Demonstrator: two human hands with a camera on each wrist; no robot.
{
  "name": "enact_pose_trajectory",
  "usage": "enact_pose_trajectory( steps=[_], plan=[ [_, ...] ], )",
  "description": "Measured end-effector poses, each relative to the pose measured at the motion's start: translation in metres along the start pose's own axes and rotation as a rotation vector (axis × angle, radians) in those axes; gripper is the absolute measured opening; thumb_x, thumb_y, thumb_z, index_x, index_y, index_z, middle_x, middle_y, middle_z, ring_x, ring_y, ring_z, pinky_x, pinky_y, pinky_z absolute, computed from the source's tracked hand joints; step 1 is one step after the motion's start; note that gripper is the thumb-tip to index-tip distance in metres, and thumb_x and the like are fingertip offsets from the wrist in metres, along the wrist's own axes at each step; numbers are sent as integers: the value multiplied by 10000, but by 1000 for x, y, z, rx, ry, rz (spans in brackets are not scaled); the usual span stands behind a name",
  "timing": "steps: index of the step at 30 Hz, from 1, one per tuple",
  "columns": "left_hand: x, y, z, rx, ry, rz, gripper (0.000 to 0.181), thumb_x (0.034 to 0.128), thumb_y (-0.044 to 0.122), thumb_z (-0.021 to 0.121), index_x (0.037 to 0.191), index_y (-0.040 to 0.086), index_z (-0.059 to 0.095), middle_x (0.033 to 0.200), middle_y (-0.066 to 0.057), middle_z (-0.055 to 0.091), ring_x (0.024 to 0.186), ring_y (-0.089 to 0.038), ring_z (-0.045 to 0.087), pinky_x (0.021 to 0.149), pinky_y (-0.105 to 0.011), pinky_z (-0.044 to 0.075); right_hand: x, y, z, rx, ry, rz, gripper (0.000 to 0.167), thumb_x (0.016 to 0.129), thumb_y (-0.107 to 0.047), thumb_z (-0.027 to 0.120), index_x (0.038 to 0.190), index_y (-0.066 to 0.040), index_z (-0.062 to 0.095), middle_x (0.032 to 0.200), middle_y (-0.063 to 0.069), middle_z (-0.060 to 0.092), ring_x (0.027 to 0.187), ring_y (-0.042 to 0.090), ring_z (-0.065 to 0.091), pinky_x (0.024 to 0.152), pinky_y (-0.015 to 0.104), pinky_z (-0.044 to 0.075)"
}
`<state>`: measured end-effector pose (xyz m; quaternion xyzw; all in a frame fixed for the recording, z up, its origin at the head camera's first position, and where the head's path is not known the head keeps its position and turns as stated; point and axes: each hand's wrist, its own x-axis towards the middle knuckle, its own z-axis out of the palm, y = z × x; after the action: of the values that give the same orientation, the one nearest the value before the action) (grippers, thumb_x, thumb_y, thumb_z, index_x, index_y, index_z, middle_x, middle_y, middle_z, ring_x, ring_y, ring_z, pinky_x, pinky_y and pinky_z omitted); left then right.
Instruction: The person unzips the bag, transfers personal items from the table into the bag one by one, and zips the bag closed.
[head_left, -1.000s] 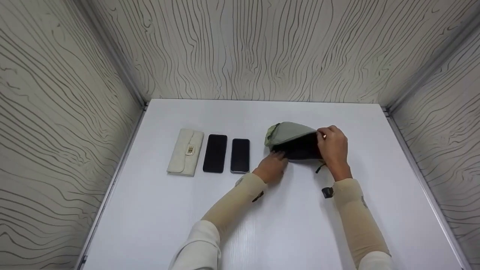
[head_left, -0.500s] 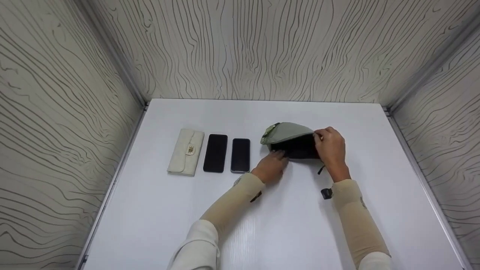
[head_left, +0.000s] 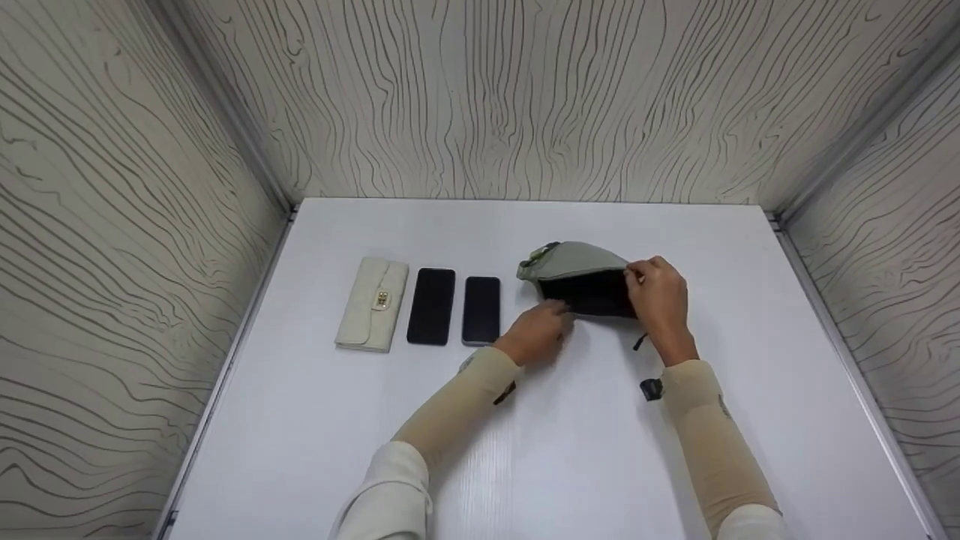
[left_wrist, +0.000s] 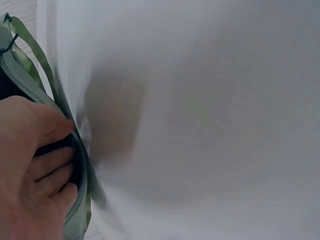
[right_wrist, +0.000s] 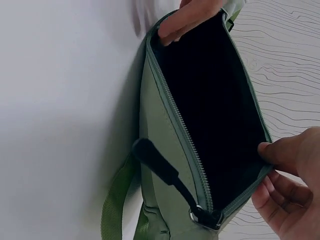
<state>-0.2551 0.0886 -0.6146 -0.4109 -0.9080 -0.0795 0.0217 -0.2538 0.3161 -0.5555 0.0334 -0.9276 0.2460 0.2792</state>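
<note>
A grey-green waist bag (head_left: 579,259) with a green strap lies unzipped on the table, its dark inside facing the person. At the right end of the opening, my right hand (head_left: 660,300) pinches the upper rim between thumb and fingers and holds it up. My left hand (head_left: 534,335) is at the left of the lower rim. In the left wrist view its curled fingers (left_wrist: 52,175) reach inside the mouth, with the thumb at the zipped edge. The zipper pull (right_wrist: 155,161) hangs at the right end. The bag's depth is too dark to see into.
Left of the bag lie a smaller black phone (head_left: 481,311), a larger black phone (head_left: 431,307) and a cream wallet (head_left: 373,304) with a gold clasp, side by side. Wood-patterned panels (head_left: 480,97) stand around the white table (head_left: 585,450).
The bag has shifted slightly left and its mouth gapes a little wider. Both hands have moved a little left with it. Phones and wallet stay in place.
</note>
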Motion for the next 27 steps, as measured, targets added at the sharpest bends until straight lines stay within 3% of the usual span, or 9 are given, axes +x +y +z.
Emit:
enact_pose_trajectory(
  steps=[4, 9, 19, 27],
  plan=[
    [-3, -8, 0, 4, 62, -19, 212, 1075, 159, 626, 1233, 103, 755, 1210, -44, 724, 1144, -206, 654, 1006, -316, 552, -1, -1, 2, -3, 6, 7, 85, 944, 6, 761, 952, 85, 792, 886, 230, 717, 785, 374, 722, 690, 500, 596],
    [-7, -23, -2, 36, 105, -90, 202, 1066, 157, 646, 1228, 96, 750, 1205, -56, 726, 1135, -210, 663, 965, -337, 575, -1, -4, 3, 4, -4, 30, 99, 949, -6, 756, 957, 87, 789, 902, 235, 719, 797, 382, 724, 706, 507, 597],
    [-20, -49, -11, 9, 122, -239, 199, 1051, 146, 652, 1203, 75, 757, 1149, -90, 735, 1044, -253, 684, 873, -385, 595, -3, -10, 7, -13, -13, 34, 105, 938, -8, 761, 942, 93, 792, 881, 242, 719, 797, 400, 728, 711, 516, 603],
    [-27, -61, -21, -4, 104, -372, 274, 1062, 203, 623, 1265, 50, 725, 1174, -127, 727, 1090, -294, 682, 888, -439, 600, -4, -11, 9, -23, -3, 13, 108, 931, -9, 772, 934, 97, 793, 880, 255, 723, 795, 412, 738, 704, 525, 614]
  ],
)
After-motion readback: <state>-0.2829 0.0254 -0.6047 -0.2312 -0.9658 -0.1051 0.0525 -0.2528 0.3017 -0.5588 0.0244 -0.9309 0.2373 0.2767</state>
